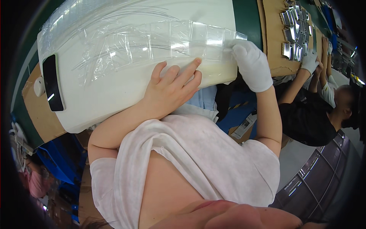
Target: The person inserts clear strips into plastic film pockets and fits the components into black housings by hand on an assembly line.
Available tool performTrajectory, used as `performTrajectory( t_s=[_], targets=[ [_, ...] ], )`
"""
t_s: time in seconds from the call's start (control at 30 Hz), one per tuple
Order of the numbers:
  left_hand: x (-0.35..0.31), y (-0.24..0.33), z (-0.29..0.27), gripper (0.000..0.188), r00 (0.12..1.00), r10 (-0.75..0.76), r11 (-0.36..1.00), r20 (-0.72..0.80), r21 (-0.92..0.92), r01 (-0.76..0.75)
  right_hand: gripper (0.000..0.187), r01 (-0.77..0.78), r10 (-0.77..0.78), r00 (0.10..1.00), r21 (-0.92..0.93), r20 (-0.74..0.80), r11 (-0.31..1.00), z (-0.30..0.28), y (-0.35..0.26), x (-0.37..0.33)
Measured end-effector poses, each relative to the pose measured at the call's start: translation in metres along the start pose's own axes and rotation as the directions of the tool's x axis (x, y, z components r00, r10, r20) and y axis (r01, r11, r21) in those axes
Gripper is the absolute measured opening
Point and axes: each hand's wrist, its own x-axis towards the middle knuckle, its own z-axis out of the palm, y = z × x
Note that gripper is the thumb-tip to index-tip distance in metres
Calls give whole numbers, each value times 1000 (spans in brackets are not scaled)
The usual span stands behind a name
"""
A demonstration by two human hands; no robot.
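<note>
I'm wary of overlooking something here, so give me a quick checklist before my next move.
1. Right hand gloved: ok, in a white glove.
2. Left hand gloved: not ok, it is bare.
3. Clear plastic strip smooth: not ok, creases show.
4. Strip's right end firmly pinched: cannot tell; the gloved fingertips are there, but their hold is unclear.
5. Phone clear of the strip: ok, it lies off to the left.
6. Co-worker's hand clear of the strip: ok, it is by the metal pieces.

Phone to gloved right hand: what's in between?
Head view: clear plastic pieces and the bare left hand lie between phone and gloved right hand.
</note>
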Motion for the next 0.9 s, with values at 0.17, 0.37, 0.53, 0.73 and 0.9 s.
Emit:
performTrajectory(
  t_s=[0.17, 0.37, 0.53, 0.73, 0.9],
  targets=[
    [0, -2, -2, 22, 1000, 1, 1000, 8, -15, -1, 14, -35, 39, 999, 162, -21, 986, -10, -2, 0],
    [-2, -2, -1, 24, 1000, 2, 1000, 14, -13, -2, 14, 37, -33, 991, 28, -129, 999, -10, -5, -14],
    [-1, -2, 0, 25, 1000, 8, 1000, 7, -16, -8, 18, 19, -18, 964, 3, -266, 1000, 12, 5, -29],
    [-2, -2, 0, 27, 1000, 8, 1000, 28, -16, -8, 22, -41, 72, 979, 160, -191, 986, 7, 14, -25],
    [-3, -1, -2, 28, 999, -5, 1000, 52, -23, 7, 24, -47, 52, 984, 33, -168, 998, -2, 7, -24]
  ],
)
